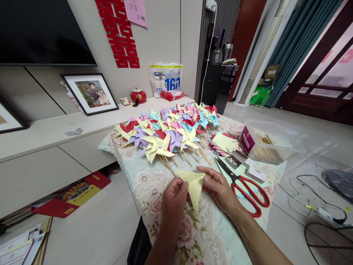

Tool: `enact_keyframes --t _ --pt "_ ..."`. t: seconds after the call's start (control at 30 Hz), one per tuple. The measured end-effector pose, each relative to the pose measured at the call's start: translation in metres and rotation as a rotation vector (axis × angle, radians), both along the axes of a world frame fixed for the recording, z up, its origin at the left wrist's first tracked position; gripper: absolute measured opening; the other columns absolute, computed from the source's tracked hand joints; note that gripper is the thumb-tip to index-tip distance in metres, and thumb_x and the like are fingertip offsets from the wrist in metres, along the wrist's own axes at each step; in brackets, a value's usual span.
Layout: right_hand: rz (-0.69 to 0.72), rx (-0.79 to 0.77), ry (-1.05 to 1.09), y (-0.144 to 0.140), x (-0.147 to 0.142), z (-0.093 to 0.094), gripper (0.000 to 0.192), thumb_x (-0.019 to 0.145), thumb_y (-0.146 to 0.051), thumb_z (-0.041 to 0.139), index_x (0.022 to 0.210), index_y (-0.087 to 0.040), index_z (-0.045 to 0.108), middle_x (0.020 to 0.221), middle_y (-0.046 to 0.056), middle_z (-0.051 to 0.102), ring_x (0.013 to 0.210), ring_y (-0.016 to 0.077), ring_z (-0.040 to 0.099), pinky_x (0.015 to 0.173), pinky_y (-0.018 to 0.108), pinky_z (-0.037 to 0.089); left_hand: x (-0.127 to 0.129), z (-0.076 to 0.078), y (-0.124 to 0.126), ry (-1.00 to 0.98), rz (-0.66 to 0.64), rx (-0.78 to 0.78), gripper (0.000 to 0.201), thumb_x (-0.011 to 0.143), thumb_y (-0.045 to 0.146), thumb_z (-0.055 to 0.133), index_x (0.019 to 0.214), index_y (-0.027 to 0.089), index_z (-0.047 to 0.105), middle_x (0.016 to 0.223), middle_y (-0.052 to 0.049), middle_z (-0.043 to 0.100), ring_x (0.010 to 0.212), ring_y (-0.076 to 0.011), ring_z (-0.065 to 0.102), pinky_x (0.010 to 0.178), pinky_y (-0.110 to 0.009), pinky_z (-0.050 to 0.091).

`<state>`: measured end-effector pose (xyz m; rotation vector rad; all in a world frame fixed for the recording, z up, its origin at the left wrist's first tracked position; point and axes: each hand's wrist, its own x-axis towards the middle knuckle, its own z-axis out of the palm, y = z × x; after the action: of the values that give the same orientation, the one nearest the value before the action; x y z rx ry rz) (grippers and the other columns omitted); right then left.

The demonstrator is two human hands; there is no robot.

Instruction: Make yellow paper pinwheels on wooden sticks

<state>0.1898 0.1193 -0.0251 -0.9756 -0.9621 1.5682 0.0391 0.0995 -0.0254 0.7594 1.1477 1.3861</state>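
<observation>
A pale yellow piece of paper (195, 189), partly folded, is held between my two hands above the flowered tablecloth. My left hand (176, 195) pinches its left side between thumb and fingers. At the right corner, my right hand (217, 186) grips the paper with its thumb and fingertips. Just beyond my hands lie many finished paper pinwheels (160, 147) on wooden sticks, in yellow, purple, red, pink and blue. Scissors (242, 184) with red handles rest to the right of my right hand, blades pointing away.
Behind the scissors are an opened small box of metal pins (234, 161), a second small box (256, 173) and a stack of coloured paper (224, 142). A clear plastic bin (271, 151) holds wooden sticks. A white cabinet (82, 136) borders the table's left; cables (299, 195) lie on the right floor.
</observation>
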Motion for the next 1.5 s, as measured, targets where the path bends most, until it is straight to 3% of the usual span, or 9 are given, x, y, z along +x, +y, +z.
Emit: enact_keyframes --t 0.1,0.17,0.27,0.4,0.57,0.7,0.87,1.2,1.5 --pt "-0.005 -0.003 0.007 0.000 -0.002 -0.001 0.061 0.066 -0.034 0.091 0.120 -0.022 0.067 0.091 0.002 0.072 0.082 0.0188 0.066 0.078 0.032 0.049 0.000 0.000 -0.002 -0.008 -0.033 -0.001 0.020 0.072 0.031 0.075 0.069 0.018 0.060 0.055 0.004 0.064 0.045 -0.0092 0.051 0.046 -0.019 0.043" --pt "-0.019 -0.018 -0.018 0.001 -0.004 -0.001 0.062 0.063 -0.029 0.092 0.119 -0.022 0.068 0.086 -0.001 0.069 0.075 0.0166 0.065 0.072 0.030 0.048 0.001 0.001 -0.002 0.007 -0.064 -0.003 0.022 0.071 0.031 0.075 0.066 0.019 0.058 0.051 0.005 0.062 0.043 -0.0091 0.050 0.044 -0.019 0.042" --pt "-0.047 -0.026 -0.055 0.001 -0.005 -0.001 0.060 0.062 -0.028 0.091 0.117 -0.021 0.069 0.076 -0.004 0.063 0.065 0.0138 0.061 0.064 0.028 0.046 0.001 0.002 -0.002 0.024 -0.090 -0.005 0.021 0.069 0.029 0.077 0.065 0.019 0.059 0.048 0.006 0.060 0.041 -0.0091 0.051 0.043 -0.018 0.041" --pt "-0.041 -0.023 -0.071 0.000 -0.006 -0.001 0.060 0.062 -0.028 0.089 0.118 -0.021 0.068 0.084 -0.001 0.069 0.068 0.0158 0.063 0.067 0.030 0.048 0.001 0.003 0.000 -0.010 -0.095 0.004 0.018 0.066 0.025 0.078 0.077 0.018 0.065 0.063 0.002 0.070 0.050 -0.0113 0.060 0.048 -0.020 0.046" --pt "-0.013 -0.010 -0.071 -0.001 -0.005 -0.002 0.055 0.063 -0.027 0.089 0.115 -0.023 0.071 0.082 -0.002 0.069 0.069 0.0156 0.063 0.067 0.029 0.048 0.000 0.003 0.000 -0.065 -0.091 0.039 0.023 0.066 0.023 0.078 0.084 0.017 0.066 0.065 0.003 0.069 0.055 -0.0121 0.063 0.052 -0.021 0.049" --pt "0.035 -0.001 0.020 -0.002 -0.001 0.002 0.048 0.070 -0.033 0.087 0.115 -0.022 0.073 0.086 0.001 0.070 0.076 0.0165 0.065 0.073 0.029 0.048 -0.003 0.002 0.000 -0.122 -0.081 0.028 0.028 0.066 0.023 0.080 0.090 0.016 0.067 0.072 -0.001 0.074 0.060 -0.0143 0.067 0.055 -0.022 0.051" --pt "-0.013 -0.053 0.195 -0.001 0.003 0.012 0.042 0.072 -0.040 0.086 0.108 -0.020 0.077 0.090 0.004 0.073 0.078 0.0169 0.064 0.074 0.030 0.051 -0.007 0.001 0.003 -0.239 -0.060 0.006 0.032 0.066 0.023 0.082 0.092 0.014 0.066 0.080 -0.006 0.078 0.067 -0.0178 0.072 0.060 -0.025 0.054" --pt "0.142 -0.033 0.205 -0.003 -0.001 0.007 0.050 0.066 -0.031 0.091 0.112 -0.020 0.075 0.097 0.007 0.078 0.090 0.0195 0.071 0.085 0.032 0.052 -0.013 0.001 0.002 -0.288 -0.080 -0.022 0.036 0.065 0.027 0.085 0.094 0.014 0.068 0.080 -0.006 0.078 0.069 -0.0177 0.072 0.062 -0.025 0.054" --pt "0.187 0.003 0.223 0.000 -0.002 0.002 0.048 0.068 -0.029 0.091 0.113 -0.020 0.075 0.098 0.006 0.079 0.089 0.0157 0.072 0.085 0.026 0.052 -0.013 0.005 0.001 -0.285 -0.112 -0.030 0.035 0.069 0.029 0.084 0.096 0.014 0.068 0.082 -0.006 0.078 0.074 -0.0195 0.073 0.064 -0.025 0.055"
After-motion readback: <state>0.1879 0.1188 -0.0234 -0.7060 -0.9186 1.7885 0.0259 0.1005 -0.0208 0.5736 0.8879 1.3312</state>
